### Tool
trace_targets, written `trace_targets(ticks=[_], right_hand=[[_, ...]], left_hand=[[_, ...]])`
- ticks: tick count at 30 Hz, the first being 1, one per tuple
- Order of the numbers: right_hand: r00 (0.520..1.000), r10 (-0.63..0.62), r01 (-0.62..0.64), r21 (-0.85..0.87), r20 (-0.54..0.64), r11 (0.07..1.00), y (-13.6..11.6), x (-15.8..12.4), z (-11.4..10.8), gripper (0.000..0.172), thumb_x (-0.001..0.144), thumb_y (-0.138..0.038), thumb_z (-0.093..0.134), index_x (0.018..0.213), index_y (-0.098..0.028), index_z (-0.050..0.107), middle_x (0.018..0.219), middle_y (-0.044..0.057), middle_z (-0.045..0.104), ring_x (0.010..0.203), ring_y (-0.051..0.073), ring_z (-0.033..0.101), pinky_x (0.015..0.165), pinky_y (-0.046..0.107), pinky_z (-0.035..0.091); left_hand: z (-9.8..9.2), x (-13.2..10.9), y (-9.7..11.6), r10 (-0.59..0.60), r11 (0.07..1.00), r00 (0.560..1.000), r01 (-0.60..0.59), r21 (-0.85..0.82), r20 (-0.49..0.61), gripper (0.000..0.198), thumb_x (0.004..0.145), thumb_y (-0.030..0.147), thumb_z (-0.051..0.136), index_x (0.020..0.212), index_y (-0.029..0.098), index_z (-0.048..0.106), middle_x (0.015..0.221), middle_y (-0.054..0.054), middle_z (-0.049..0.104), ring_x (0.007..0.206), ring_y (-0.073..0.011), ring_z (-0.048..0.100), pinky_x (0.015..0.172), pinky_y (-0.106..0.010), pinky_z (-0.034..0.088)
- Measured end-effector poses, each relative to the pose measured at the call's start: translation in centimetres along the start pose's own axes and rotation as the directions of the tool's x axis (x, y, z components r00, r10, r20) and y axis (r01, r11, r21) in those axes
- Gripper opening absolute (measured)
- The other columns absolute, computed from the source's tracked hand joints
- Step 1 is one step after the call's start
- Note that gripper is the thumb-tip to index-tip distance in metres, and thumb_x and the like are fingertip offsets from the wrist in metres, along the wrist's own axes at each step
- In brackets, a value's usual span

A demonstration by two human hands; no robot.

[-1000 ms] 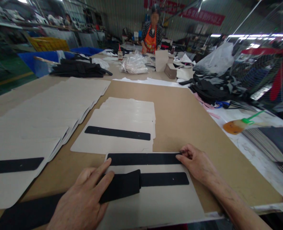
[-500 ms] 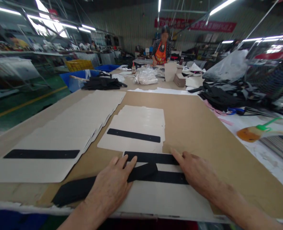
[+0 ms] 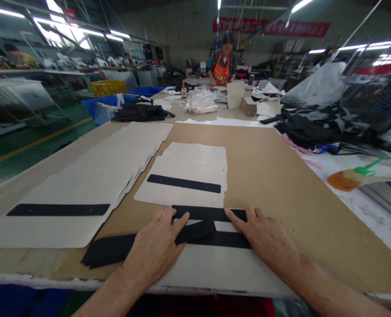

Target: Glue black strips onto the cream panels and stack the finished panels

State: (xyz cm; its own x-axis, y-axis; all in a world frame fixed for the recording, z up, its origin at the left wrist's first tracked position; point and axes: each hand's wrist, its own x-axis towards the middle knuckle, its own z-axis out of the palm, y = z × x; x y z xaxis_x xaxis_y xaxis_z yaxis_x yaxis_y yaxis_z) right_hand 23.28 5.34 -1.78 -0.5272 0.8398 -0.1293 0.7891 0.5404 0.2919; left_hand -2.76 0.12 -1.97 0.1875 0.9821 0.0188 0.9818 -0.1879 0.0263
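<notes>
Strip (image 3: 203, 214) lies on card (image 3: 215, 268) between the fingertips of left hand (image 3: 155, 251) and right hand (image 3: 264, 237), both open flat, pressing, gripping nothing; spare strips (image 3: 109, 252) under left palm.

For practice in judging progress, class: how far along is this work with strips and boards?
Done: the left board and the middle board each carry a black strip. In hand: the left hand and right hand rest on a strip on the nearest board. Left: bare boards and loose strips.
</notes>
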Motion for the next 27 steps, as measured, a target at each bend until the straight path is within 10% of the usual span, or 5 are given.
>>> trace_targets(ticks=[8,14,17,22,27], right_hand=[[0.987,0.046,0.009,0.332,-0.155,0.943,6.3,-5.0,4.0,0.065,0.081,0.001,0.038,0.14,-0.022,0.053,0.134,0.011,0.059,0.12,0.026,0.055,0.103,0.047,0.047],[0.931,0.282,-0.059,0.669,-0.231,0.741,4.0,-6.3,4.3,0.047,0.094,-0.019,0.038,0.14,-0.015,0.048,0.14,0.013,0.055,0.131,0.022,0.048,0.114,0.044,0.036],[0.863,0.476,-0.152,0.812,-0.169,0.564,2.1,-5.2,4.5,0.054,0.087,-0.029,0.054,0.138,-0.013,0.047,0.136,0.017,0.056,0.129,0.028,0.049,0.112,0.05,0.035],[0.762,0.641,-0.1,0.995,0.094,-0.028,0.7,-3.3,4.0,0.075,0.071,-0.027,0.067,0.14,-0.018,0.038,0.127,0.012,0.059,0.105,0.024,0.064,0.097,0.041,0.049],[0.822,0.565,-0.041,0.997,0.071,-0.066,2.0,-3.4,2.7,0.063,0.067,-0.022,0.066,0.128,-0.021,0.051,0.113,0.005,0.067,0.103,0.023,0.063,0.095,0.037,0.048]], left_hand=[[0.3,-0.9,-0.9,0.096,0.995,0.989,-0.096,0.007,-0.11,0.049,0.084,0.021,0.057,0.132,0.015,0.057,0.13,-0.014,0.056,0.12,-0.0309,0.05,0.106,-0.047,0.043],[0.4,-1.1,-1.1,0.115,0.993,0.974,-0.118,-0.004,-0.196,0.043,0.084,0.021,0.055,0.127,0.014,0.061,0.129,-0.014,0.06,0.117,-0.0309,0.054,0.103,-0.047,0.046],[1.2,-1.3,-1.8,0.156,0.987,0.954,-0.158,0.014,-0.257,0.042,0.085,0.023,0.054,0.126,0.017,0.062,0.129,-0.012,0.061,0.114,-0.029,0.057,0.102,-0.045,0.046],[3.4,-0.9,-3.8,0.296,0.955,0.876,-0.274,0.112,-0.381,0.045,0.085,0.035,0.055,0.126,0.018,0.062,0.129,-0.01,0.063,0.113,-0.0297,0.06,0.103,-0.045,0.044],[4.7,-0.4,-5.4,0.365,0.931,0.831,-0.336,0.144,-0.419,0.046,0.084,0.036,0.056,0.127,0.022,0.06,0.132,-0.007,0.061,0.115,-0.0285,0.06,0.103,-0.041,0.046]])
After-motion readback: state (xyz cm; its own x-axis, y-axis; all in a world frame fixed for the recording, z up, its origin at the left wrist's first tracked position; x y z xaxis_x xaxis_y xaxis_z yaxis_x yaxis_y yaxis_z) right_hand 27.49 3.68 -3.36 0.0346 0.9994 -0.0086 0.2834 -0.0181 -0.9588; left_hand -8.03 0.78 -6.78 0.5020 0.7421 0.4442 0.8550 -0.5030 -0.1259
